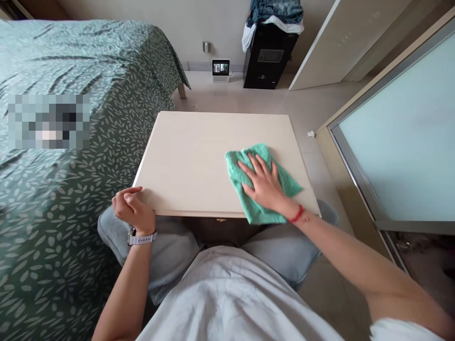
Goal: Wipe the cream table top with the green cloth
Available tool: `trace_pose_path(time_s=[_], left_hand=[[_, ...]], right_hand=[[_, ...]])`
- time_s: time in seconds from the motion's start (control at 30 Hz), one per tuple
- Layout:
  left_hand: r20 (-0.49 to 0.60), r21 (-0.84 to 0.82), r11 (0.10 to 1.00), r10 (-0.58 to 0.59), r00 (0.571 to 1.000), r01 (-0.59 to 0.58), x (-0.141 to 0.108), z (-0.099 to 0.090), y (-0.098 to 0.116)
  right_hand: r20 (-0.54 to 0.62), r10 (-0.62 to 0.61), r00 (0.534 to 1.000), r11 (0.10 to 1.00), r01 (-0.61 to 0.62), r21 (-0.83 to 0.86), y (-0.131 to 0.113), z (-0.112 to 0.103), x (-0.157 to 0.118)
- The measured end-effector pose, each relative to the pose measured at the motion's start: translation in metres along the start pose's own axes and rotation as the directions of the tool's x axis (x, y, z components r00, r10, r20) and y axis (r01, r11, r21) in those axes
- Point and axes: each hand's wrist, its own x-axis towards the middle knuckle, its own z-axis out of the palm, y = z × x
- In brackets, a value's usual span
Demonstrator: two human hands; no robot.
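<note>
A pale cream tabletop lies in front of me, over my knees. A green cloth is spread on its right half, and one corner hangs past the front edge. My right hand presses flat on the cloth with fingers spread, a red band round the wrist. At the table's front left corner rests my left hand, its fingers curled in and nothing visible in them. A watch with a pale strap is on that wrist. Under the front edge a small brass-coloured fitting shows.
A bed with a green leaf-patterned cover stands close on the left. Against the back wall are a small screen device and a black cabinet topped with clothes. A frosted-glass panel rises on the right; crumpled white paper lies on the floor.
</note>
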Motion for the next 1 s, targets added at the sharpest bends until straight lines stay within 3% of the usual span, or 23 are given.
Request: trace_pose_path(time_s=[0.13,0.23,0.33,0.53,0.7,0.83,0.93,1.0], left_hand=[[0.004,0.045,0.998,-0.041,0.999,0.041,0.001,-0.001,0.003],[0.031,0.044,0.999,-0.020,0.999,0.019,0.000,-0.003,0.002],[0.015,0.024,1.000,0.012,1.000,-0.013,0.000,-0.003,0.001],[-0.050,-0.008,1.000,0.028,0.998,-0.028,-0.002,-0.003,0.004],[-0.035,0.011,1.000,-0.019,0.999,0.020,-0.005,-0.006,0.008],[-0.025,0.024,0.999,-0.029,0.999,0.029,-0.003,-0.004,0.003],[-0.030,-0.005,0.996,0.084,0.996,-0.084,-0.003,-0.010,0.011],[0.025,-0.111,0.980,0.168,0.985,-0.165,-0.012,-0.022,0.029]], right_hand=[[-0.002,-0.131,0.991,0.991,0.131,0.017,-0.008,0.004,-0.088],[0.026,-0.077,0.997,0.997,0.077,-0.018,0.014,-0.002,-0.104],[0.032,0.090,0.995,0.992,-0.087,-0.089,0.053,-0.012,-0.068],[-0.024,0.360,0.933,0.927,-0.360,-0.103,0.126,-0.027,0.083],[-0.074,0.497,0.865,0.866,-0.500,-0.023,0.157,-0.038,0.180],[-0.086,0.614,0.785,0.787,-0.617,-0.008,0.164,-0.043,0.202],[-0.069,0.563,0.824,0.825,-0.565,-0.024,0.161,-0.045,0.183],[-0.050,0.539,0.841,0.840,-0.541,-0.035,0.155,-0.044,0.155]])
